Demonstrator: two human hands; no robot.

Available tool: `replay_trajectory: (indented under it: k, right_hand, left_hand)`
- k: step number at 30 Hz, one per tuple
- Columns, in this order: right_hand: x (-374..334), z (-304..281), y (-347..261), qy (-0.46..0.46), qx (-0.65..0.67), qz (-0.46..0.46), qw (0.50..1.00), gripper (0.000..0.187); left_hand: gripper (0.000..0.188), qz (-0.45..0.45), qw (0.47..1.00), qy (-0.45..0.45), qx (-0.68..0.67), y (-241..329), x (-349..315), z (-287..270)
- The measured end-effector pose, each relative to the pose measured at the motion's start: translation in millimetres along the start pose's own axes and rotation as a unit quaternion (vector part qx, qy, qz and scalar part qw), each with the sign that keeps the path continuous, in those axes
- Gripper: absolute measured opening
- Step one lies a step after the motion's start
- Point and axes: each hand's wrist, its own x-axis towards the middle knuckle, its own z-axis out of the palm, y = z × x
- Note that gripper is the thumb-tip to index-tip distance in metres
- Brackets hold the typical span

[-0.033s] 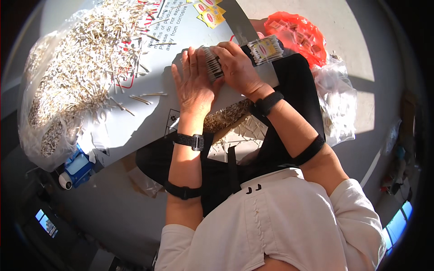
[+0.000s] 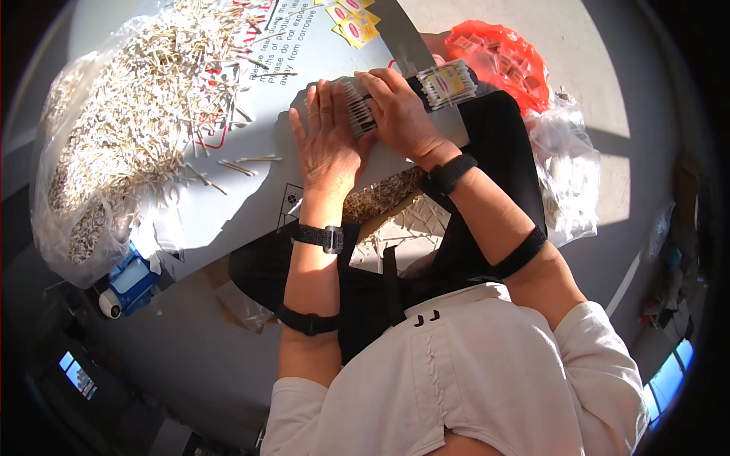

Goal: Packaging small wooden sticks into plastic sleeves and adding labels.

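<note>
Two bare hands at work over one row of cotton swabs [image 2: 359, 108], which lies on the near right part of the grey worktop [image 2: 228, 199]; left hand [image 2: 328, 137] laid nearly flat, fingers straight and slightly parted, resting at the row's left side; right hand [image 2: 401, 115] bent over its right side, fingers partly curled, their undersides hidden, so cannot tell whether they grip or only press.

Step in hand, as I judge it: squaring the swabs into an even layer; next move seems to call for light, matched pressure from both sides, the sticks kept parallel; too hard a push could make them ride over each other.

Materials: slim straw-coloured sticks, fluffy white tips; a tangled swab heap [image 2: 141, 125] spills from a clear, crinkled plastic bag [image 2: 47, 178]; a few loose swabs [image 2: 237, 167] lie apart from it; flat yellow cards [image 2: 354, 27] overlap at the far edge; beyond the right hand, a squarish swab pack [image 2: 447, 83] with yellow card, glossy as if film-wrapped; farther right, a thin, puckered red bag [image 2: 536, 80].
</note>
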Motion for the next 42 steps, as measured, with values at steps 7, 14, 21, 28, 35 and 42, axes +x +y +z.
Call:
replay_trajectory:
  k: [7, 14, 21, 28, 35, 42]
  right_hand:
    - [13.1, 3.8, 3.0, -0.029, -0.068, -0.038, 0.997, 0.033]
    - [12.0, -1.6, 7.4, -0.021, 0.052, 0.036, 0.998, 0.029]
    - [2.8, -12.4, 4.8, -0.054, 0.061, 0.098, 0.992, 0.02]
    - [4.3, -11.4, 9.2, -0.067, 0.074, 0.084, 0.991, 0.016]
    - [2.8, -14.1, 8.0, -0.093, 0.027, 0.072, 0.993, 0.015]
    - [-5.6, -15.0, 9.4, -0.073, 0.055, 0.038, 0.995, 0.012]
  left_hand:
    - [0.086, -0.01, 1.0, 0.006, -0.027, -1.3, -0.6, 2.9]
    - [0.082, -0.019, 0.999, 0.007, -0.029, -1.6, 0.7, 5.0]
    - [0.075, -0.018, 0.999, 0.02, -0.022, -2.1, 2.7, 6.4]
    - [0.086, -0.014, 0.999, 0.019, -0.037, -2.0, 0.7, 4.0]
    - [0.089, -0.025, 0.999, -0.025, -0.012, -1.1, 2.4, 1.0]
    - [0.088, -0.027, 0.999, -0.019, -0.022, 0.8, 2.1, -0.8]
